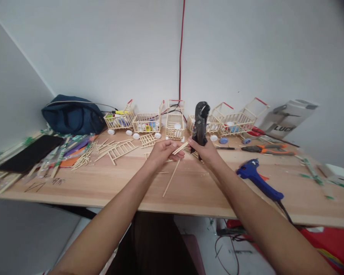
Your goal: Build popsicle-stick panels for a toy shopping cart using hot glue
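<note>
My left hand [162, 151] pinches a short wooden stick [180, 148] over the middle of the wooden table [189, 187]. My right hand [204, 150] grips the handles of a black cutter [201, 119] held upright, its jaws pointing up. The two hands almost meet at the stick's right end. A longer thin stick [171, 178] lies on the table just below my left hand. Small stick ladders [119, 149] and loose stick pieces lie to the left of my hands.
Several small stick-built carts [149, 122] with red handles line the wall. A blue glue gun [258, 179] lies at right, orange pliers [268, 149] behind it. A dark blue bag [73, 113] and a black phone [31, 153] sit at left. A red cable [181, 53] hangs down the wall.
</note>
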The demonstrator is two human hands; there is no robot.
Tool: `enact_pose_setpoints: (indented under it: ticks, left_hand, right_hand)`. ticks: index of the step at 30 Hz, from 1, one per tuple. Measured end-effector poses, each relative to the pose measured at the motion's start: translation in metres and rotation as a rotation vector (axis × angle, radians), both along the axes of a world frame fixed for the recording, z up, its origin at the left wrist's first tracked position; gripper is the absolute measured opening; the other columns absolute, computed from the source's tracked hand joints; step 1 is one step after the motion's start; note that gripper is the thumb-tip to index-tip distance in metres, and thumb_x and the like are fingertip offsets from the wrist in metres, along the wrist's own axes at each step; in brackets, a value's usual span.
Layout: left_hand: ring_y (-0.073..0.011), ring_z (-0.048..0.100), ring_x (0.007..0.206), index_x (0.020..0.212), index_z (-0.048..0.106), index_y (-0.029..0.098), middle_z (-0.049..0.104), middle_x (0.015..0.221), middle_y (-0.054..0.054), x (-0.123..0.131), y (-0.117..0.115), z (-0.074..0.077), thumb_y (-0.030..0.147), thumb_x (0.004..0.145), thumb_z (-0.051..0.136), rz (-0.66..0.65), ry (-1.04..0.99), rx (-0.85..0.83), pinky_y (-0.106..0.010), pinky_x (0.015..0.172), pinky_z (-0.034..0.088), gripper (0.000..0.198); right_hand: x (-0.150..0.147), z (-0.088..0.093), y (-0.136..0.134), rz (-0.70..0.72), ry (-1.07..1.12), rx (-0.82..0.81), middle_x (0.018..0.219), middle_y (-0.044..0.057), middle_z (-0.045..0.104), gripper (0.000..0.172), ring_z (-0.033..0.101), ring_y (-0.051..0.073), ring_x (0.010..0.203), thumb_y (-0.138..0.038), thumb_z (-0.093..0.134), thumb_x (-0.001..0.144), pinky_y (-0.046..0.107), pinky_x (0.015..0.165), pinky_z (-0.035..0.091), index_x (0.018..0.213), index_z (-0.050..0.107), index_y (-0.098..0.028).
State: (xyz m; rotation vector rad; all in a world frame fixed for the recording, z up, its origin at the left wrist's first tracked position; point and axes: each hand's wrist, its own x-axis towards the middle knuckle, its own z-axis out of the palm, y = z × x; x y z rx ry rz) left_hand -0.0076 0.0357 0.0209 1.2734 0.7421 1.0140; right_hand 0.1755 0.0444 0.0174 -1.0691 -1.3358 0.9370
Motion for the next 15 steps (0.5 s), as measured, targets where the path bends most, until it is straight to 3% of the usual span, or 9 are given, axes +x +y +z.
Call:
enact_pose_setpoints:
  ticks: [5, 9, 13, 15]
  left_hand:
    - [-0.0159, 0.069, 0.066, 0.087, 0.062, 0.012, 0.072, 0.073, -0.008, 0.005, 0.001, -0.007, 0.035, 0.075, 0.073, -0.009, 0.130, 0.069, -0.024, 0.061, 0.049, 0.029]
    - [-0.0128, 0.063, 0.061, 0.079, 0.057, 0.015, 0.066, 0.070, -0.005, 0.001, -0.006, -0.001, 0.025, 0.086, 0.053, 0.089, 0.335, 0.243, -0.023, 0.060, 0.045, 0.013]
    - [-0.0183, 0.061, 0.073, 0.079, 0.052, 0.018, 0.065, 0.075, -0.005, -0.019, -0.038, 0.016, 0.020, 0.089, 0.042, 0.211, 0.844, 0.570, -0.028, 0.067, 0.042, 0.014]
    - [-0.0227, 0.064, 0.075, 0.091, 0.053, 0.018, 0.067, 0.078, -0.008, -0.027, -0.060, 0.021, 0.019, 0.092, 0.035, 0.159, 1.142, 0.600, -0.030, 0.064, 0.041, 0.019]
  right_hand:
    - [-0.005, 0.005, -0.008, -0.022, -0.164, 0.009, 0.059, -0.001, 0.057, 0.037, 0.049, 0.014, 0.059, -0.053, 0.073, 0.066, 0.027, 0.058, 0.040, 0.068, 0.060, -0.018]
    - [-0.003, 0.005, -0.006, 0.022, -0.196, 0.068, 0.059, 0.000, 0.057, 0.040, 0.050, 0.014, 0.060, -0.057, 0.068, 0.073, 0.027, 0.060, 0.041, 0.062, 0.058, -0.019]
    - [0.005, -0.001, 0.005, -0.030, -0.062, 0.063, 0.060, 0.001, 0.057, 0.044, 0.052, 0.013, 0.058, -0.061, 0.067, 0.073, 0.027, 0.059, 0.044, 0.065, 0.059, -0.019]
    - [0.008, -0.002, 0.009, -0.055, 0.021, 0.044, 0.058, 0.001, 0.057, 0.046, 0.052, 0.013, 0.055, -0.063, 0.069, 0.070, 0.027, 0.056, 0.045, 0.065, 0.059, -0.019]
